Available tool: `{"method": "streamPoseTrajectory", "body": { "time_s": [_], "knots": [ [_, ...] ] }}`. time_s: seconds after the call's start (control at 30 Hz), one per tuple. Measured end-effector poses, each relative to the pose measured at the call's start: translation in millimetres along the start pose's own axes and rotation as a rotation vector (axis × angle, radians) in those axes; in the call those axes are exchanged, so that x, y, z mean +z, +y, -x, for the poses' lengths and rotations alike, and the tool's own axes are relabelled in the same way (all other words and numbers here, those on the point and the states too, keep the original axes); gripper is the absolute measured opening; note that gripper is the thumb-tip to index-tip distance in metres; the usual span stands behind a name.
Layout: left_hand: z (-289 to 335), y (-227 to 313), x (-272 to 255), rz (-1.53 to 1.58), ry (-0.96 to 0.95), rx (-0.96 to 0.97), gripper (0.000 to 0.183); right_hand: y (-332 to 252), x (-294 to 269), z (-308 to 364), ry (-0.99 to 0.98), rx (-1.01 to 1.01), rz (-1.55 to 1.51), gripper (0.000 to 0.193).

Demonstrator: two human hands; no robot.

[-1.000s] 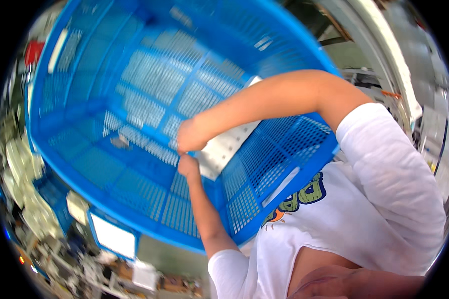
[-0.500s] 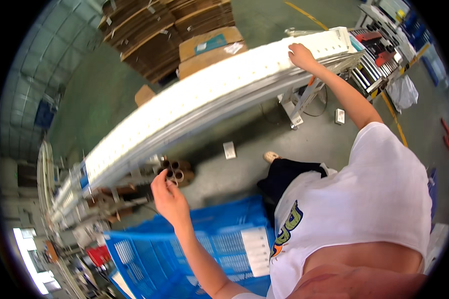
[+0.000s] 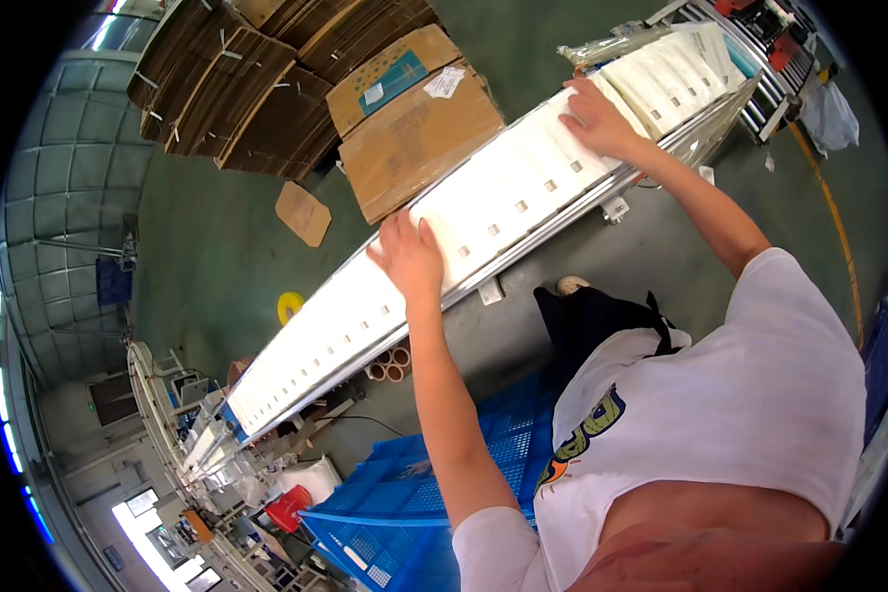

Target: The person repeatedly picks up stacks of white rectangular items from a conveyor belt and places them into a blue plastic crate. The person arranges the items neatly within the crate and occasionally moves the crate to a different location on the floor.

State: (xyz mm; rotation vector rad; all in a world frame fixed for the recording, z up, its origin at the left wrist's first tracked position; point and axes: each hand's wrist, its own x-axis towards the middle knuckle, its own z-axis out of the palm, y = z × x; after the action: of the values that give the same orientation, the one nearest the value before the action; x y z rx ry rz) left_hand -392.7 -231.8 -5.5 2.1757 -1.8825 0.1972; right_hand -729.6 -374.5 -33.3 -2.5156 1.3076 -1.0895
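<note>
A long row of white flat packs (image 3: 483, 192) leans closely side by side along a conveyor (image 3: 508, 259) that runs from lower left to upper right. Each pack carries a small pale brown mark near its near edge. My left hand (image 3: 410, 259) rests on top of the row near its middle, fingers stretched out and thumb apart. Farther right, my right hand (image 3: 602, 123) lies on the packs with its fingers spread, beside a group of more tilted packs (image 3: 666, 84). Bright glare washes out the edges between many packs.
Blue plastic crates (image 3: 414, 493) stand at the near left, below my left arm. Beyond the conveyor are a cardboard box (image 3: 419, 128) and stacked flattened cartons (image 3: 252, 89). Cardboard tubes (image 3: 393, 367) sit under the conveyor. A roller track (image 3: 770, 99) adjoins its right end.
My left hand has moved from over the blue crate up and away onto the white packs. My right hand stays on the row, with its fingers now more spread. The view has shifted.
</note>
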Motion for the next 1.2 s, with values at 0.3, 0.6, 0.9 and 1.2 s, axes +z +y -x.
{"method": "streamPoseTrajectory", "body": {
  "time_s": [0.3,0.6,0.9,1.2],
  "knots": [
    [8,-68,-11,-0.064,0.019,-0.072,0.029,-22,7,-9,-0.179,0.041,-0.285,0.022],
    [15,-54,-6,-0.023,0.100,-0.010,0.029,2,-61,-3,-0.507,0.113,0.313,0.012],
    [8,-34,-3,-0.072,0.089,-0.115,0.026,-1,-61,-27,-0.621,0.130,0.199,0.029],
    [13,-41,-12,0.106,0.205,-0.176,0.026,62,-12,-5,-0.527,0.435,-0.032,0.064]
  ]
}}
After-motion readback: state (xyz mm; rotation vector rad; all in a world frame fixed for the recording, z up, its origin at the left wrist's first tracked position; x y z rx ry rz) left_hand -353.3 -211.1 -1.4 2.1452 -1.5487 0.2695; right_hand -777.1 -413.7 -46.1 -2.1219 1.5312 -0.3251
